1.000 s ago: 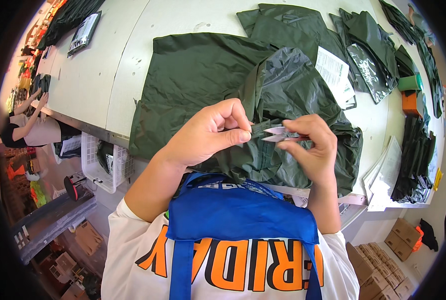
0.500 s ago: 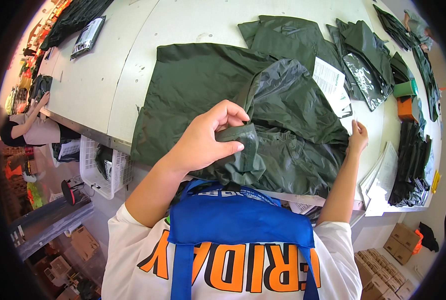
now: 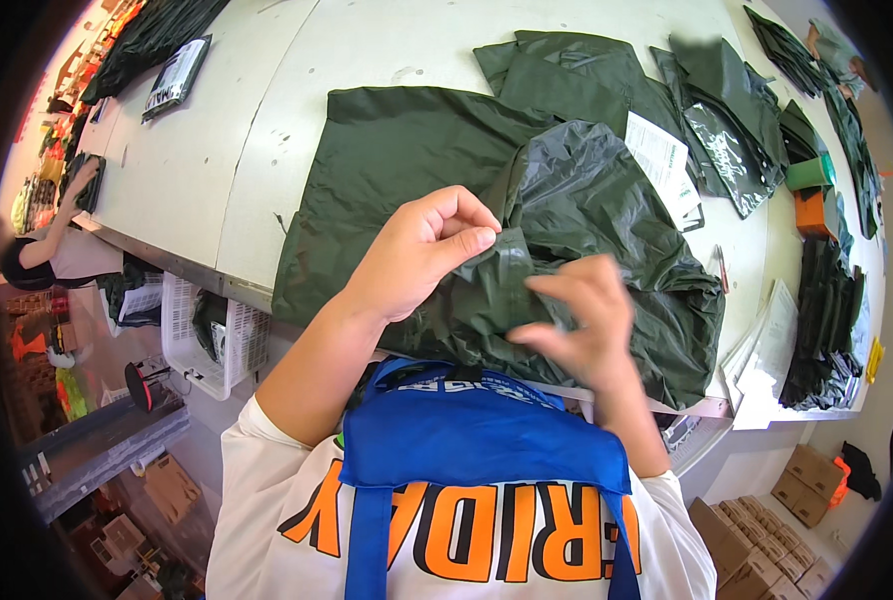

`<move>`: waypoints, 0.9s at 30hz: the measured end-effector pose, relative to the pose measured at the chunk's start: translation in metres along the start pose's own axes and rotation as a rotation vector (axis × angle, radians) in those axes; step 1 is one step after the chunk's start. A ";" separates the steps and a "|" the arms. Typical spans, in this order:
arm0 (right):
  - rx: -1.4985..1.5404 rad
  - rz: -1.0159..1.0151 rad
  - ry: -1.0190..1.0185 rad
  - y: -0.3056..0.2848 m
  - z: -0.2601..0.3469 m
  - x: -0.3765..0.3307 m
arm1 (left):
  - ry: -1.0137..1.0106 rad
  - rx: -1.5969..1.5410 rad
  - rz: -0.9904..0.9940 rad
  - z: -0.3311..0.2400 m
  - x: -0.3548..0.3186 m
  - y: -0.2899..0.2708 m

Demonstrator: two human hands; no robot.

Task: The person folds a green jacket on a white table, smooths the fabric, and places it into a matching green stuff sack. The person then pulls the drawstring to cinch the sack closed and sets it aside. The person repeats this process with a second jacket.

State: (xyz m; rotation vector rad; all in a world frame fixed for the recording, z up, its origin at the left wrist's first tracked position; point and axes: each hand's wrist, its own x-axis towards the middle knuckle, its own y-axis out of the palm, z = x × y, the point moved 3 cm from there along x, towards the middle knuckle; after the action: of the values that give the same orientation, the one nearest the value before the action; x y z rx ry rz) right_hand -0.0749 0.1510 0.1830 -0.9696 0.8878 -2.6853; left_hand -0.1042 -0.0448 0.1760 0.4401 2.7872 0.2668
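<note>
2 hands work a dark green garment [image 3: 437,170] at the surface's [image 3: 267,120] near edge. Left hand [image 3: 417,250] pinches a fabric fold [image 3: 502,265]; right hand [image 3: 577,320] hovers half-closed, empty. Risk: slick fabric may slip, undoing the fold.

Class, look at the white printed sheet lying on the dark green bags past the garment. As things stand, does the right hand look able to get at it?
Probably yes. The right hand is open at the dark green garment, and the white printed sheet lies uncovered just beyond it, with only low, flat fabric between.
</note>
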 end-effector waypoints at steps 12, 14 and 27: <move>1.074 0.090 0.384 -0.009 -0.052 -0.025 | 0.045 -0.023 0.062 0.001 -0.002 0.000; 0.840 0.223 0.447 0.013 -0.040 -0.027 | -0.031 0.012 0.214 -0.010 -0.006 0.011; 0.938 -0.419 0.400 0.038 -0.039 -0.001 | 0.903 1.055 0.008 -0.013 -0.056 0.051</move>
State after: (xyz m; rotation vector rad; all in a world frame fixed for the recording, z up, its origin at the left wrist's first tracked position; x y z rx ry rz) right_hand -0.1002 0.1394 0.1370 -0.4164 -0.6286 -3.1030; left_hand -0.0439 -0.0170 0.2152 0.6544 3.5603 -1.4016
